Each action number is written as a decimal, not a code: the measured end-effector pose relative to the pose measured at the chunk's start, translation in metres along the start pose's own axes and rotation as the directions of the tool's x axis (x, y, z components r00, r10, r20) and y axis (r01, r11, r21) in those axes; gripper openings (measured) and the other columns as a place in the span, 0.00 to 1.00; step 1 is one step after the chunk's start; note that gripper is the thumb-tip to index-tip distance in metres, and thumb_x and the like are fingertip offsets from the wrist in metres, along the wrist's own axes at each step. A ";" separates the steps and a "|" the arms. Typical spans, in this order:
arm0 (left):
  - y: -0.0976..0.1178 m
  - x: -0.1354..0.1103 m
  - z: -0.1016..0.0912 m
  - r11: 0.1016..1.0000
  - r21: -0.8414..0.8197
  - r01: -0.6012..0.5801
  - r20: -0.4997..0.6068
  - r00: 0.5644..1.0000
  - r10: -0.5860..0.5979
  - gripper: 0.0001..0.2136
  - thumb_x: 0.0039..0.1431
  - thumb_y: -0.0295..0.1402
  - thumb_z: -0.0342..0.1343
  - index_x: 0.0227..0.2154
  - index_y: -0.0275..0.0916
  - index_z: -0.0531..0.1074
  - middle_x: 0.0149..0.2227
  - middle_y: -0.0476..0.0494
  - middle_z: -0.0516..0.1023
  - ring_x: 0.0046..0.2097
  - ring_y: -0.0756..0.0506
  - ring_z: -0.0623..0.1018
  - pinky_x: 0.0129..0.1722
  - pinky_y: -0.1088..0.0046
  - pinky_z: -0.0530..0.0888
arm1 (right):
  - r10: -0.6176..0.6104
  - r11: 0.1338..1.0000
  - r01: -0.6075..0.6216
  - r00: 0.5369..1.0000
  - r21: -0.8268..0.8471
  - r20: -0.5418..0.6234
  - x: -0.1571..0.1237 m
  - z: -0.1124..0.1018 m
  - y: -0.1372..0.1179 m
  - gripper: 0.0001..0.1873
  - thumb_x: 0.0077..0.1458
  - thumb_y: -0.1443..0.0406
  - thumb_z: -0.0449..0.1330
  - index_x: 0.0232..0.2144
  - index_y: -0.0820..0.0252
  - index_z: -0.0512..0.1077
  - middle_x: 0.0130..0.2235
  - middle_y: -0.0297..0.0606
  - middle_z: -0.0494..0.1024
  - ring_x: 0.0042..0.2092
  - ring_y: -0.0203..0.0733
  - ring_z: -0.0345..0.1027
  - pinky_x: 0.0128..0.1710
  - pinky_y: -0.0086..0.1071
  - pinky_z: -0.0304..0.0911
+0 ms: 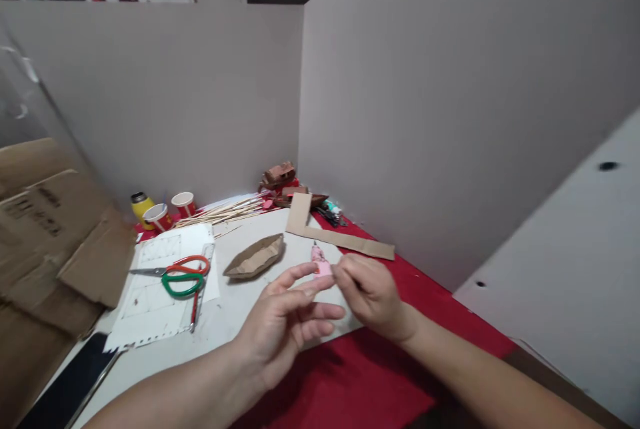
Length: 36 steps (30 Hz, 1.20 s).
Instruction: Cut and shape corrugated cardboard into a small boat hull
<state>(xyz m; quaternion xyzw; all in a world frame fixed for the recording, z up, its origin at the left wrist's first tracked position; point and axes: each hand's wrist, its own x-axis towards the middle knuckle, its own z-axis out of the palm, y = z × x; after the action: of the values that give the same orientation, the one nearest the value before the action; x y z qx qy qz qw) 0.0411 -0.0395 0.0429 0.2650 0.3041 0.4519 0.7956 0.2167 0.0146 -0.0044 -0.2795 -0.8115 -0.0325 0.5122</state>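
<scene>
My left hand is palm up over the front of the white board, its fingers stretched and apart. My right hand is closed in a pinch, its fingertips meeting the tip of my left index finger. Whatever the pinch holds, if anything, is too small or hidden to make out. Just behind the fingers shows a small pink object with a dark pointed tip; its lower part is covered, and I cannot tell whether it is held. A boat-shaped brown cardboard piece sits on the board left of it.
Scissors and a red pen lie on drawn paper. Cardboard strips, wooden sticks, paper cups, a yellow bottle and small brown models stand farther back. Folded cardboard leans at left; grey partitions enclose the table.
</scene>
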 end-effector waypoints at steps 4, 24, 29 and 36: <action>0.009 0.001 0.001 0.990 0.013 -0.143 -0.002 0.990 0.143 0.17 0.53 0.26 0.61 0.46 0.36 0.70 0.49 0.39 0.78 0.29 0.51 0.81 0.26 0.80 0.76 | 0.109 0.990 -0.113 0.993 -0.083 -0.043 -0.005 -0.013 0.022 0.16 0.62 0.68 0.53 0.21 0.57 0.61 0.20 0.28 0.61 0.21 0.33 0.55 0.25 0.29 0.51; 0.002 0.013 -0.092 -0.260 0.904 -0.338 0.426 0.752 0.503 0.14 0.61 0.33 0.50 0.49 0.39 0.69 0.46 0.36 0.77 0.48 0.39 0.75 0.49 0.57 0.71 | 0.653 0.757 -0.452 0.551 -0.472 0.520 0.010 0.007 0.173 0.14 0.50 0.59 0.62 0.40 0.57 0.77 0.39 0.42 0.80 0.36 0.44 0.70 0.32 0.30 0.57; 0.004 0.039 -0.109 -0.511 0.842 -0.172 0.392 0.846 0.362 0.22 0.57 0.29 0.51 0.56 0.39 0.63 0.52 0.36 0.75 0.52 0.37 0.74 0.60 0.46 0.59 | 0.620 0.784 -0.457 0.579 -0.419 0.529 0.013 0.004 0.166 0.06 0.51 0.63 0.60 0.29 0.60 0.76 0.29 0.35 0.77 0.30 0.39 0.66 0.28 0.28 0.54; 0.017 0.048 -0.120 -0.616 0.786 -0.044 0.308 0.893 0.328 0.23 0.57 0.21 0.43 0.55 0.40 0.65 0.44 0.39 0.81 0.45 0.40 0.77 0.61 0.51 0.58 | 0.648 0.741 -0.519 0.721 -0.427 0.247 0.028 -0.029 0.158 0.12 0.57 0.61 0.54 0.34 0.63 0.74 0.31 0.38 0.77 0.32 0.40 0.67 0.31 0.28 0.58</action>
<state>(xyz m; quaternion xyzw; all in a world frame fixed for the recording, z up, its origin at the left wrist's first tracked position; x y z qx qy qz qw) -0.0355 0.0283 -0.0375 0.8374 0.5325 0.1229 -0.0114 0.3082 0.1494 -0.0035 -0.6057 -0.7450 0.0534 0.2742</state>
